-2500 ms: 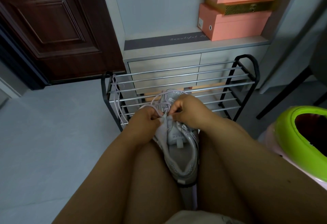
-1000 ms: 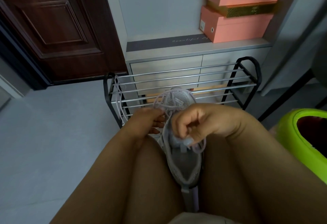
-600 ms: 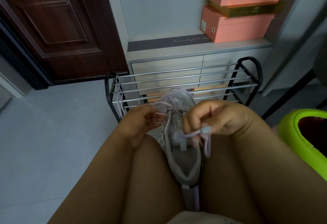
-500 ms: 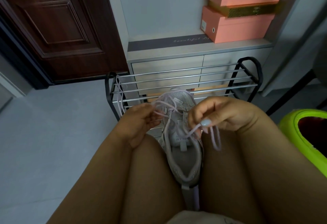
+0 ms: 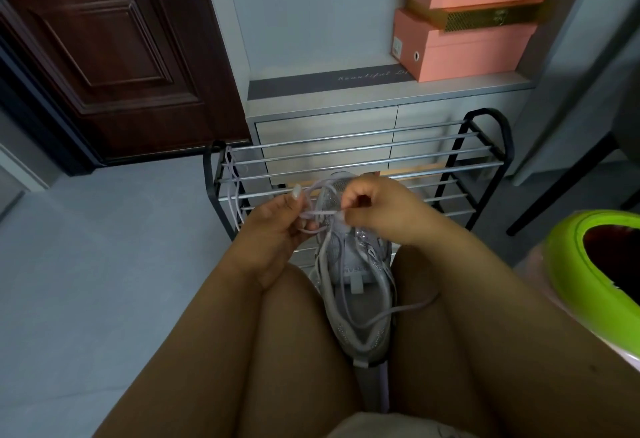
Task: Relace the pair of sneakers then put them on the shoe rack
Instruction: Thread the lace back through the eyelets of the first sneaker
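A pale grey sneaker (image 5: 360, 302) sits wedged between my thighs, toe pointing away from me. Its lilac lace (image 5: 320, 212) crosses the upper and one loose end trails over my right thigh. My left hand (image 5: 277, 226) pinches the lace at the left of the eyelets. My right hand (image 5: 374, 205) pinches the other part of the lace above the toe end. A second lilac lace (image 5: 231, 195) hangs over the left end of the shoe rack (image 5: 485, 160). The other sneaker is not in sight.
The black and chrome shoe rack stands on the floor just beyond my knees, in front of a low grey drawer unit (image 5: 325, 126). Pink shoe boxes (image 5: 464, 46) are stacked above it. A dark wooden door (image 5: 114, 49) is at left, a green-rimmed bin (image 5: 581, 264) at right.
My right hand has moved from the right side of the shoe up and left to the toe end, drawing the lace across. The loose lace end now lies over my right thigh.
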